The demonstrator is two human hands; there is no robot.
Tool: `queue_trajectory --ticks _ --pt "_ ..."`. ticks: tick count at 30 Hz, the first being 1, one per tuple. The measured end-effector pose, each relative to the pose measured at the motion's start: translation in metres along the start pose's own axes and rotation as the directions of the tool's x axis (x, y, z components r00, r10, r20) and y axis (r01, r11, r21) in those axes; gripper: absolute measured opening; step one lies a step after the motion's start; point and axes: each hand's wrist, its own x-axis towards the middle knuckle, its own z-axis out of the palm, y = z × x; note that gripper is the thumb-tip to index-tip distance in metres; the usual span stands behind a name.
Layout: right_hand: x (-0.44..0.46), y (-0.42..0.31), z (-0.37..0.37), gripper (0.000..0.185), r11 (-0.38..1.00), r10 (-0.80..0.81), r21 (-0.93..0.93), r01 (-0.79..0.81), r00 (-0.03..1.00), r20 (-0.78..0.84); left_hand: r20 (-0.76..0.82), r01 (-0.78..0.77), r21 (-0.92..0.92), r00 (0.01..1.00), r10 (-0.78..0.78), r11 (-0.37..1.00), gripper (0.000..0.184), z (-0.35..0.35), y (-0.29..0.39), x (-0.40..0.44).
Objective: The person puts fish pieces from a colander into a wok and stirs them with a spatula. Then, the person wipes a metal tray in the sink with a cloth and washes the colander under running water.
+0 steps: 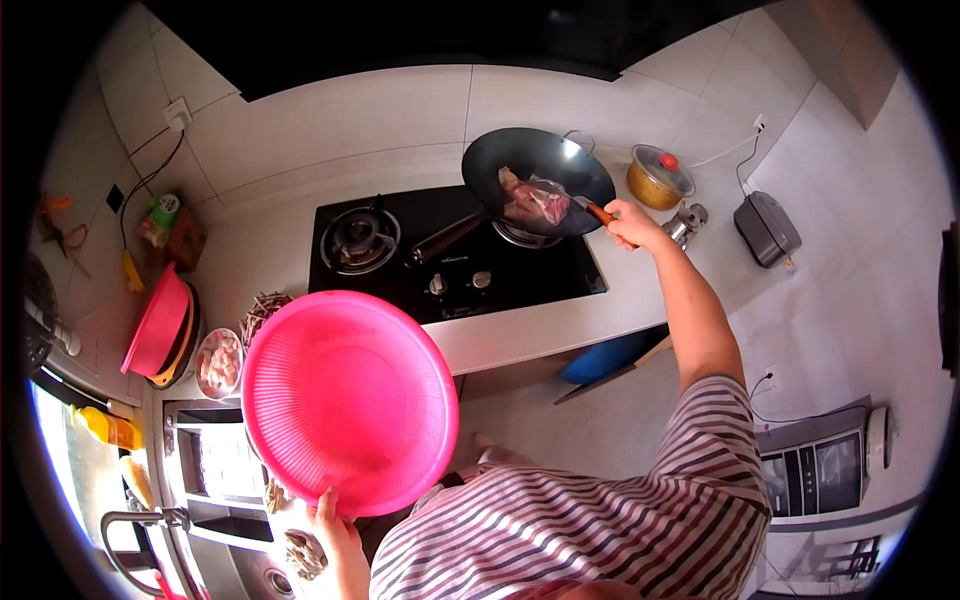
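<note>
My left hand (338, 540) grips the rim of a bright pink plastic colander (350, 400), tilted so that its bare inside faces me. My right hand (632, 226) is closed round the wooden handle of a spatula (598, 211), whose metal end reaches into a dark wok (490, 170). Pieces of raw meat (535, 202) lie together in the wok near the spatula; the blade is partly hidden by them. The wok rests over the right burner of a black gas hob (455, 285), its long handle pointing left.
Left burner (360, 238) stands uncovered. A lidded amber pot (660, 180) and a grey toaster-like appliance (767, 228) sit to the right. A bowl of pale pieces (219, 362), another pink basin (158, 320) and a sink (215, 470) are at left.
</note>
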Motion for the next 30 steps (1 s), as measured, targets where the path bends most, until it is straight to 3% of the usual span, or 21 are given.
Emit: queue_trajectory --ticks 3,7,11,13,14,15,16,20,23,24,26,28,30 --pt "-0.006 -0.026 -0.014 0.035 0.997 0.056 -0.057 -0.056 0.998 -0.002 0.012 0.003 0.008 1.0 -0.003 1.0 0.014 -0.003 -0.004 -0.003" --pt "-0.035 -0.065 -0.046 0.028 0.971 0.204 -0.148 -0.185 0.971 0.128 -0.006 0.024 0.004 1.0 -0.024 1.0 0.013 -0.006 -0.005 -0.005" --pt "-0.054 -0.078 -0.07 0.025 0.975 0.224 -0.018 -0.223 0.97 0.093 -0.062 0.021 -0.004 0.998 -0.021 1.0 0.016 -0.007 -0.006 -0.002" --pt "-0.059 -0.081 -0.069 0.021 0.966 0.235 -0.135 -0.222 0.968 0.09 -0.042 0.011 -0.042 0.999 -0.013 0.999 0.017 -0.012 -0.011 0.004" --pt "-0.069 -0.085 -0.058 0.023 0.923 0.076 -0.379 -0.066 0.997 0.012 -0.043 0.013 -0.05 0.999 -0.015 0.999 0.017 -0.012 -0.012 0.006" --pt "-0.077 -0.089 -0.046 0.026 0.794 -0.099 -0.604 0.066 0.995 -0.021 -0.048 0.018 -0.04 0.999 -0.02 0.999 0.017 -0.012 -0.012 0.007" --pt "-0.082 -0.093 -0.037 0.026 0.791 -0.1 -0.608 0.067 0.995 -0.02 -0.053 0.023 -0.026 0.998 -0.024 0.999 0.016 -0.012 -0.013 0.008" --pt "-0.096 -0.111 0.0 0.021 0.353 -0.211 -0.898 0.263 0.957 0.197 -0.04 0.012 -0.037 0.999 -0.013 0.999 0.016 -0.012 -0.014 0.011" --pt "-0.081 -0.11 0.018 0.023 0.236 -0.172 -0.93 0.282 0.954 0.246 -0.007 0.036 -0.013 0.999 -0.036 0.999 0.015 -0.015 -0.014 0.008" --pt "-0.071 -0.11 0.022 0.023 0.224 -0.172 -0.931 0.287 0.952 0.253 -0.047 0.045 -0.023 0.998 -0.046 0.999 0.015 -0.01 -0.014 0.005" --pt "-0.047 -0.104 0.029 0.025 0.381 -0.176 -0.885 0.269 0.96 0.216 -0.09 0.048 -0.043 0.995 -0.052 0.998 0.015 -0.01 -0.015 0.002" --pt "-0.012 -0.084 0.028 0.025 0.375 -0.203 -0.882 0.286 0.954 0.223 -0.022 0.101 0.032 0.995 -0.101 0.994 0.015 -0.019 -0.019 0.001" --pt "-0.002 -0.096 0.031 0.025 0.372 -0.219 -0.879 0.299 0.948 0.229 -0.058 0.111 0.019 0.992 -0.11 0.994 0.014 -0.017 -0.019 -0.004"
